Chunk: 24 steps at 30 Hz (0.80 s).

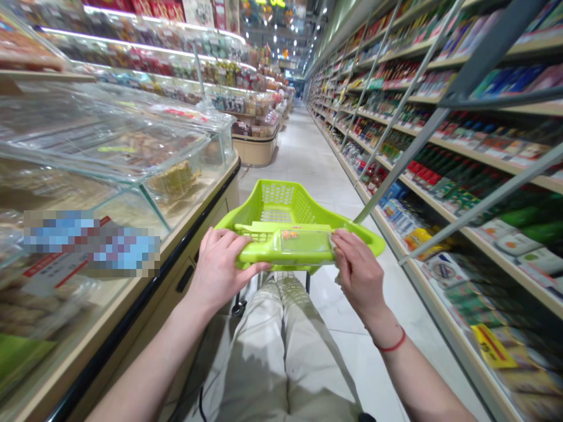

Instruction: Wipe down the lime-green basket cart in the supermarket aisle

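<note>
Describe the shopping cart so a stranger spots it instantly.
Find the pale tiled aisle, glass display counter on its left, tall shelves on its right. At the near end, the left hand and right hand hold the shopping cart. It's the lime-green perforated plastic tub, unlike the clear counter and packed shelves.

Ceiling lamps (281, 41) and shelf light strips (109, 41) are lighting the aisle floor (303, 138) brightly. Reflections are streaking the clear case covers (105, 138). Soft shadows are falling across the trousers (264, 351). Blur and wide-angle distortion are stretching the right-hand shelves (492, 160). A pixelated patch (125, 249) is masking detail at left. The green cart basket (373, 241) is appearing comparatively sharp.
</note>
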### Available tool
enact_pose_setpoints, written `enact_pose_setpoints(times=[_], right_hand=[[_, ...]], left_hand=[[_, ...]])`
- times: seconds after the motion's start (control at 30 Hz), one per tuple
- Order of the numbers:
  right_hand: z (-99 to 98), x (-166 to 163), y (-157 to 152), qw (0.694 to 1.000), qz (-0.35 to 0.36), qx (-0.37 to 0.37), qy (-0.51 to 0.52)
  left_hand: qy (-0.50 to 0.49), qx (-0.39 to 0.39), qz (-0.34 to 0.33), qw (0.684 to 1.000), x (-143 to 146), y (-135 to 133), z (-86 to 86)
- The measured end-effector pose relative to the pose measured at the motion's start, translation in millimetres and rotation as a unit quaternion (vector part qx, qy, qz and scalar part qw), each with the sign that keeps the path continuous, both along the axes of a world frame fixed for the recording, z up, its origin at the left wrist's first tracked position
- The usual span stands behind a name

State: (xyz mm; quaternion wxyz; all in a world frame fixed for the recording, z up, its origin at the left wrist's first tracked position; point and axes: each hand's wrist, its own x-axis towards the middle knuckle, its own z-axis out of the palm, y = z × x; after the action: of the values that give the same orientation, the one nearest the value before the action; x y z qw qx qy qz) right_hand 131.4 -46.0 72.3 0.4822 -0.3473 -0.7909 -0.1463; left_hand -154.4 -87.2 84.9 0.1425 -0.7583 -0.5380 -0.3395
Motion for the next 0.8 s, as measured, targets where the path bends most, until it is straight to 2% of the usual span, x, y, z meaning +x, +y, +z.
enact_pose_setpoints(times=[0.13, 0.23, 0.33, 0.47, 0.53, 0.63, 0.8], right_hand=[[-10.9, 20.4, 4.6, 0.999, 0.021, 0.037, -0.009], [-14.1, 39.1, 11.9, 0.999, 0.024, 0.036, 0.016], [-11.1, 56.1, 20.9, 0.998, 0.013, 0.015, 0.057], [-0.3, 68.0, 30.8, 0.992, -0.046, -0.053, 0.107], [2.7, 65.9, 31.1, 0.987, -0.076, -0.077, 0.117], [-1.1, 50.9, 22.4, 0.986, -0.099, -0.053, 0.125], [-17.6, 18.0, -0.2, 0.996, -0.054, -0.002, 0.076]], left_hand=[[0.003, 0.004, -0.007, 1.0, -2.2, 1.1, -0.8], [0.006, 0.013, -0.013, 1.0, -3.2, 2.2, -2.0], [0.006, 0.013, -0.016, 1.0, -3.4, 2.7, -2.5], [0.005, 0.013, -0.012, 1.0, -2.4, 2.6, -2.2], [0.003, 0.015, -0.011, 1.0, -1.7, 2.5, -2.2], [0.003, 0.014, -0.009, 1.0, -1.5, 2.9, -3.0], [0.009, 0.017, -0.004, 1.0, -2.4, 3.3, -3.6]])
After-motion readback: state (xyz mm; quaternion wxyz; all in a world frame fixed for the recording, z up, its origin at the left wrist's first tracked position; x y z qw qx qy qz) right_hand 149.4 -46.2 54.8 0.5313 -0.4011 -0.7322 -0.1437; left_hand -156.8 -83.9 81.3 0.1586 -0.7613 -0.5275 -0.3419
